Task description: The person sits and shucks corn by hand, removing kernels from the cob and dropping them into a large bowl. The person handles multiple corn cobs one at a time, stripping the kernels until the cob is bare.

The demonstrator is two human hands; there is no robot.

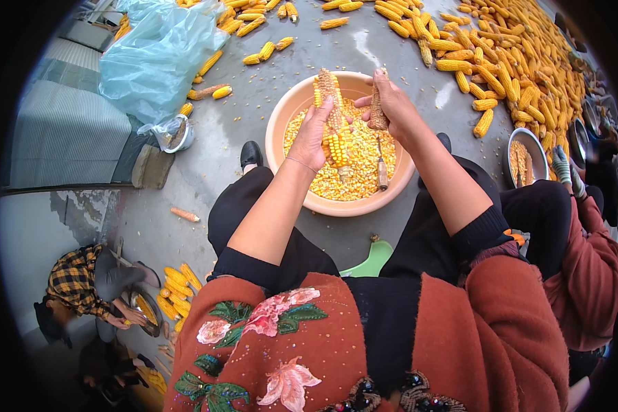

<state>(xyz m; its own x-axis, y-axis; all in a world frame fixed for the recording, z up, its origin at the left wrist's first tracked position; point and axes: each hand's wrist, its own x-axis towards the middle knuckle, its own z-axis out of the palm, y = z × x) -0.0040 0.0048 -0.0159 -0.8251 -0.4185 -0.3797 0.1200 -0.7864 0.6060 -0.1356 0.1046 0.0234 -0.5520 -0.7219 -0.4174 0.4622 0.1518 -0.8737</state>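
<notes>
In my left hand [311, 134] is a partly shelled corn cob [335, 110], held lengthwise over the basin, with bare cob showing along its upper middle and kernels left at its sides and lower end. My right hand [394, 103] grips a bare corn cob [378, 110], a little apart from the other one. Beneath both hands a wide peach plastic basin [278, 149] stands on the floor between my feet, and loose yellow kernels [340, 188] cover its bottom. A wooden-handled pointed tool [382, 172] lies on the kernels at the right.
A large heap of corn ears [515, 62] spreads at the far right. A blue plastic bag [159, 56] and a small white bucket [185, 136] stand left. Close on my right sits a co-worker [587, 278] by a metal bowl [529, 149]; another person [82, 288] works at lower left.
</notes>
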